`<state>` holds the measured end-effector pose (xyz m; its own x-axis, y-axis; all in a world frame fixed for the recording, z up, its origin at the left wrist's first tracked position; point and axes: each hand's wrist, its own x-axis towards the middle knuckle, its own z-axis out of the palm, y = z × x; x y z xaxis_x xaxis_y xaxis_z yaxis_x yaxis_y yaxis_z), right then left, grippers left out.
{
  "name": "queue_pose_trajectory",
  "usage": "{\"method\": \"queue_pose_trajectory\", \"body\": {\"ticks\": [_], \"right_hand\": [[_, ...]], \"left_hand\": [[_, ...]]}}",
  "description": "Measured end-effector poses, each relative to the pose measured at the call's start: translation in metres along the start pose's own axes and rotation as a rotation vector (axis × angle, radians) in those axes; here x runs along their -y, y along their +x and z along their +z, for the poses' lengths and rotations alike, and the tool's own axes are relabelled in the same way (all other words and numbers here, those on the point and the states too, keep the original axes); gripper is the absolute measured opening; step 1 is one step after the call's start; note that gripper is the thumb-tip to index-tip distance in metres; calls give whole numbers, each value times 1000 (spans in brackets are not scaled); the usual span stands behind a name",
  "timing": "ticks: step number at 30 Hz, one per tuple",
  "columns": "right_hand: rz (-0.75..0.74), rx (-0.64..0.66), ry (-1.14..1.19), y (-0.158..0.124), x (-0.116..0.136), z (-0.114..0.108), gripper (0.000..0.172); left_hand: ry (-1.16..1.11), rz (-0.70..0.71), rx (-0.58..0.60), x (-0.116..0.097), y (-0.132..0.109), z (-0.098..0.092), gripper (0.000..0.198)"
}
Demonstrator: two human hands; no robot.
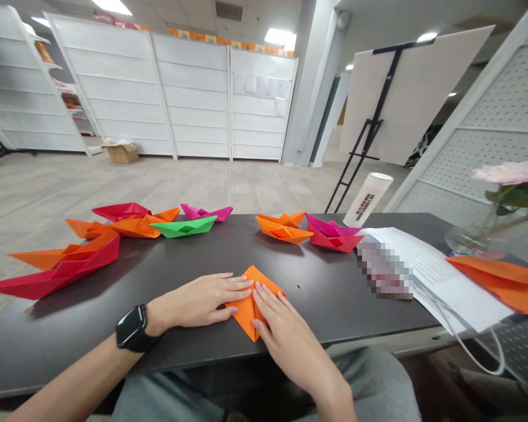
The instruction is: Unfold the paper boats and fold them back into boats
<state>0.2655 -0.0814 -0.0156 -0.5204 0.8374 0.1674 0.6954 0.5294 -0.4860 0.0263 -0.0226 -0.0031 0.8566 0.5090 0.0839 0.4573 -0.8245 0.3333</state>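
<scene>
A folded orange paper (249, 312), diamond-shaped, lies on the dark table (158, 275) near its front edge. My left hand (202, 300), with a black watch on the wrist, lies flat across the paper's left side, fingers stretched out. My right hand (286, 334) presses flat on the paper's right side, its fingertips meeting those of the left at the middle crease. Neither hand grips anything.
Several folded paper boats stand along the table's far side: red (57, 275), orange (132, 227), green (183, 227), pink (206, 212), another orange (284, 231) and a red one (334, 240). White sheets (435, 269), orange paper (501, 281), a vase with a flower (488, 228) and a white cable (462, 346) are at the right.
</scene>
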Motion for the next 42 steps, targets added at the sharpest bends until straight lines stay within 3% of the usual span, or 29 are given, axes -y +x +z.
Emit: {"method": "queue_pose_trajectory", "body": {"ticks": [3, 6, 8, 11, 14, 20, 22, 25, 31, 37, 42], "right_hand": [[65, 8, -16, -9, -11, -8, 51], [32, -45, -25, -11, -17, -12, 48], [30, -125, -18, -8, -18, -12, 44], [170, -304, 0, 1, -21, -7, 39], [289, -390, 41, 10, -27, 0, 33], [251, -417, 188, 17, -31, 5, 33], [209, -409, 204, 18, -30, 4, 24], [148, -419, 196, 17, -32, 0, 20], [110, -329, 96, 11, -42, -6, 21], [98, -337, 98, 11, -41, -7, 19], [77, -391, 154, 14, -35, -4, 24]], "left_hand": [[4, 1, 4, 2, -1, -2, 53], [21, 18, -35, 4, -4, -3, 52], [51, 6, -78, 5, -7, -2, 50], [52, -115, -156, 7, -7, 1, 51], [-64, -231, -241, 7, -2, 8, 50], [-403, -341, -471, 10, 7, 13, 58], [-443, -314, -443, 10, 5, 9, 50], [-334, -208, -310, 7, 1, 2, 34], [-184, -138, -130, 4, -5, -6, 32], [-95, -144, -93, 1, -7, -12, 32], [-86, -118, -175, 4, -5, -7, 33]]}}
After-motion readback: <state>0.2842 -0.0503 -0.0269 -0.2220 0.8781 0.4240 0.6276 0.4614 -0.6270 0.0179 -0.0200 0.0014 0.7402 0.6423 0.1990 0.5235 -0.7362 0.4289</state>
